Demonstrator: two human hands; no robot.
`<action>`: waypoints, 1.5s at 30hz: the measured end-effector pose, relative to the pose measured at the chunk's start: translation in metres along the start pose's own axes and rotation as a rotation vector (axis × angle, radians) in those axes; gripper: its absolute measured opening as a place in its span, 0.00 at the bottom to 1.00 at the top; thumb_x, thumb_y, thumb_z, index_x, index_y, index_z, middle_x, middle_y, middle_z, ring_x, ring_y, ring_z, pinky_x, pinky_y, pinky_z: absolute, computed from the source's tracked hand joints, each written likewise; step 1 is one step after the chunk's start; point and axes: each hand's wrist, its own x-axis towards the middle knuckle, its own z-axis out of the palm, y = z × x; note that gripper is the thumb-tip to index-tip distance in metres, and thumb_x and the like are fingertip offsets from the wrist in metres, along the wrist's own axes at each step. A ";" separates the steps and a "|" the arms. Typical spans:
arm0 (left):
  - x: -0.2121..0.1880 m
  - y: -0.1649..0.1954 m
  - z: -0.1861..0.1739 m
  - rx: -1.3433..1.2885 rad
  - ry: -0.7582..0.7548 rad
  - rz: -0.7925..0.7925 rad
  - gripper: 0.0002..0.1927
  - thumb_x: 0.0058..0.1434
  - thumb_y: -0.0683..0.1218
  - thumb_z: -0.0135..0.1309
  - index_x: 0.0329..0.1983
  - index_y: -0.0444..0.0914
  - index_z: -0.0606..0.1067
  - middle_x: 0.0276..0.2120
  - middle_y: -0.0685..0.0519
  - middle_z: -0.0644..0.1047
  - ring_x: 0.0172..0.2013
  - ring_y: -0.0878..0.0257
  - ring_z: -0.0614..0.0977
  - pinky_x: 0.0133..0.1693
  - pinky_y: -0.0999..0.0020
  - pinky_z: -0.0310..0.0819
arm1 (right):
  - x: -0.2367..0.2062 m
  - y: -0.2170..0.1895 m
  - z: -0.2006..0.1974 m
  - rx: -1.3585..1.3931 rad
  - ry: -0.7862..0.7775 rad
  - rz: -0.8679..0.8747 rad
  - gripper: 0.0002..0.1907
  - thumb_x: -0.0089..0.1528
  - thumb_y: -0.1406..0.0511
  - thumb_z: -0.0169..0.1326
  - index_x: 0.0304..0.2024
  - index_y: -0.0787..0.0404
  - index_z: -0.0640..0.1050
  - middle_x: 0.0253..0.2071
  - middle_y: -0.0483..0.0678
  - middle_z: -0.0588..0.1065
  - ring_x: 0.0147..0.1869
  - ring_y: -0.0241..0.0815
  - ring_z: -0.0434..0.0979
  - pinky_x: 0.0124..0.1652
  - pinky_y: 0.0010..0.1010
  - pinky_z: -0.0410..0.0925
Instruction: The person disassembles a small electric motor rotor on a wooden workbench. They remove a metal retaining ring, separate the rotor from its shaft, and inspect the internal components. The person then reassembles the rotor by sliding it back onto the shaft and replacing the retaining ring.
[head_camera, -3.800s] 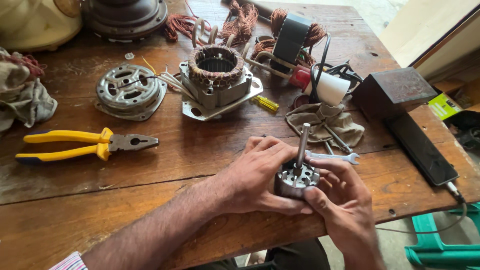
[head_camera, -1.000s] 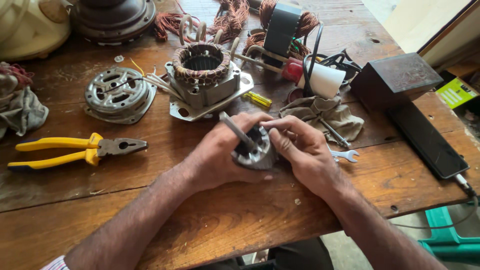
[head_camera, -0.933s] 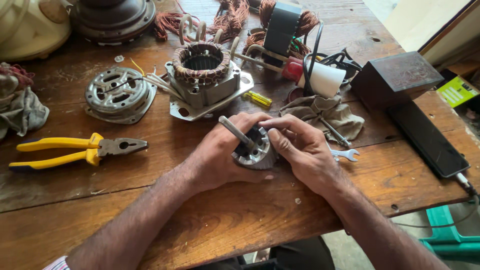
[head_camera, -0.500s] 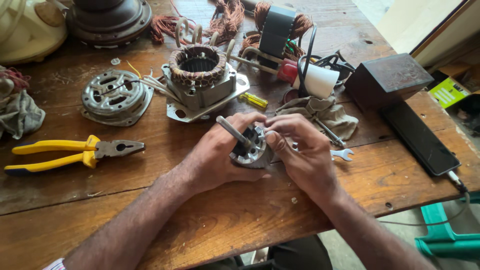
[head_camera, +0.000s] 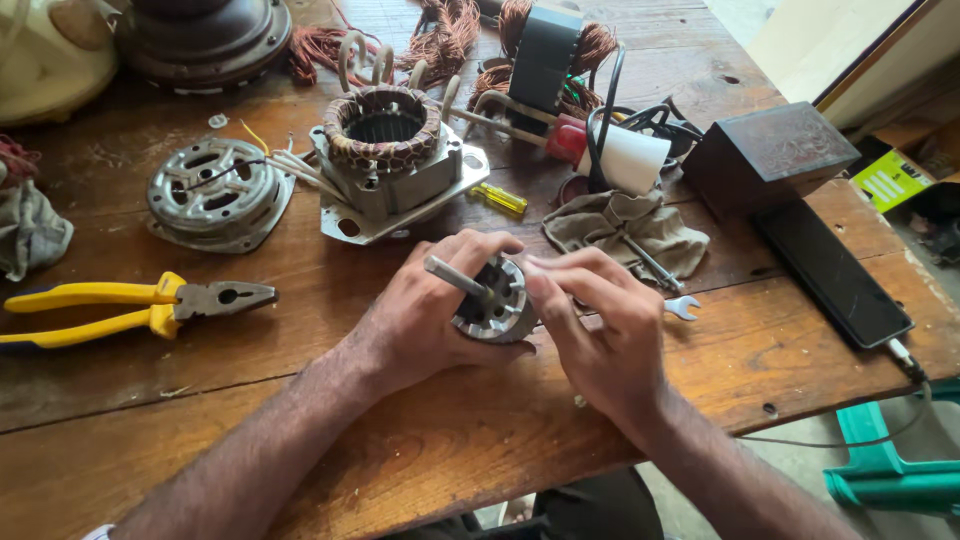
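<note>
Above the scarred wooden table (head_camera: 300, 440), both hands, left hand (head_camera: 425, 315) and right hand (head_camera: 600, 340), grip a ribbed steel rotor (head_camera: 490, 305).

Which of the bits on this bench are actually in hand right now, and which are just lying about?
In hand: rotor with shaft, cupped by the left hand; right hand fingers on its rim.

Lying about: stator, end cover, pliers, small screwdriver, spanner, rag, phone.

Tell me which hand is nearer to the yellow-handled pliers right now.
Left. The left hand cups the motor rotor to the right of the pliers, with bare table between; the right hand sits beyond the rotor, farther away.
</note>
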 end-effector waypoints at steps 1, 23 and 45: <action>0.000 0.000 0.001 -0.039 0.008 -0.036 0.44 0.44 0.55 0.76 0.60 0.38 0.67 0.51 0.46 0.76 0.51 0.51 0.80 0.53 0.56 0.74 | -0.003 -0.002 -0.001 -0.010 0.004 -0.044 0.05 0.66 0.71 0.58 0.43 0.67 0.82 0.41 0.52 0.81 0.44 0.41 0.84 0.45 0.29 0.75; 0.003 0.003 0.000 -0.101 0.037 -0.212 0.40 0.44 0.53 0.75 0.57 0.36 0.69 0.44 0.46 0.79 0.46 0.54 0.84 0.47 0.61 0.79 | 0.005 0.001 0.001 -0.139 0.059 -0.186 0.09 0.60 0.73 0.61 0.43 0.63 0.81 0.44 0.51 0.80 0.54 0.46 0.80 0.55 0.36 0.71; 0.011 -0.009 -0.007 -0.164 -0.105 -0.185 0.44 0.47 0.56 0.73 0.63 0.37 0.66 0.53 0.45 0.76 0.57 0.54 0.79 0.60 0.60 0.74 | 0.007 0.005 0.007 -0.143 0.019 0.120 0.07 0.66 0.67 0.60 0.45 0.63 0.80 0.41 0.50 0.80 0.46 0.42 0.80 0.44 0.31 0.72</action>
